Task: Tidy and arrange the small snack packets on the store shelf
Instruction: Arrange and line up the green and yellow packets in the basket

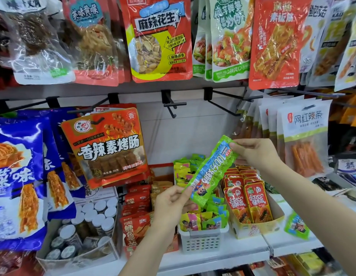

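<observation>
Green and crinkly, the long plastic snack packet (210, 172) is stretched between both hands above the white perforated plastic basket (203, 239). The right hand (254, 154) pinches its upper end between thumb and fingertips; the left hand (170, 202) pinches the lower end the same way. The packet's long axis runs on a slant, low at the left hand and high at the right, so its lower end hangs nearest the basket. Setting it down would likely mean lowering it and turning it in line with what lies below.

The basket holds a loose heap of small green and yellow packets (205, 218), lying every which way. Just right of the basket, an open cardboard tray (256, 226) holds red and orange sachets (246, 198) standing upright in neat rows. Further right of the basket, a stray green packet (297, 225) lies alone on the white shelf (223, 255). Left of the basket stand stacked red snack bags (136, 200), and beyond them a cardboard box of clear jars with white lids (83, 230).
</observation>
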`<action>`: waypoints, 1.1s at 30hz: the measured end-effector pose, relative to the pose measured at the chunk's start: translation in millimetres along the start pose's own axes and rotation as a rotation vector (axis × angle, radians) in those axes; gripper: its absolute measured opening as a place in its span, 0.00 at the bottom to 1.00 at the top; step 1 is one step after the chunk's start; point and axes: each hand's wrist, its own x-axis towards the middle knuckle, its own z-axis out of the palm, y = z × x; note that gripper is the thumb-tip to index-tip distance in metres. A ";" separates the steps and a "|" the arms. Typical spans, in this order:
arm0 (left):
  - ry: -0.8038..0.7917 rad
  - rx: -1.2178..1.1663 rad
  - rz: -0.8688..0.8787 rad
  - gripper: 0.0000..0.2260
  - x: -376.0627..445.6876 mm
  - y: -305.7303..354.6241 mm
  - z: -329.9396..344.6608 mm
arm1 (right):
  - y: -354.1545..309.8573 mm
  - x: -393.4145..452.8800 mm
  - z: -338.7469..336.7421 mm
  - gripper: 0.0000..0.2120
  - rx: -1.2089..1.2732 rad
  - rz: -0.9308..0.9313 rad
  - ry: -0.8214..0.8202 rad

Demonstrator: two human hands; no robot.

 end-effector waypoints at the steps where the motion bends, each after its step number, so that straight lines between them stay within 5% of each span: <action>1: -0.044 -0.033 -0.023 0.14 0.1 -0.8 -1.7 | -1.0 -0.7 0.3 0.04 0.013 -0.001 -0.012; 5: -0.387 -0.624 -0.358 0.24 -5.0 12.7 -2.6 | -3.6 -4.6 3.1 0.08 0.185 0.021 -0.138; 8: -0.450 -0.843 -0.488 0.24 -5.3 20.3 1.1 | -2.8 -6.2 10.3 0.13 0.314 0.031 -0.190; 12: -0.388 -0.679 -0.344 0.18 -4.6 18.5 7.0 | -4.0 -6.2 13.3 0.17 0.298 0.086 -0.205; 15: -0.220 -0.203 -0.099 0.22 -4.8 10.5 9.1 | -2.5 -8.8 12.1 0.24 0.269 0.210 -0.308; 17: -0.120 0.010 0.013 0.21 -7.7 3.6 9.5 | -0.6 -11.1 13.2 0.19 0.274 0.168 -0.320; 21: -0.122 0.029 0.124 0.27 -14.3 -0.2 9.8 | 2.8 -11.2 12.5 0.12 0.187 0.087 -0.176; 28: -0.108 0.005 0.137 0.28 -17.1 4.1 11.9 | 0.3 -12.0 10.4 0.11 0.188 0.098 -0.163; 33: -0.127 -0.127 0.109 0.20 -19.7 3.7 10.8 | -0.8 -14.5 12.1 0.11 0.268 0.091 -0.189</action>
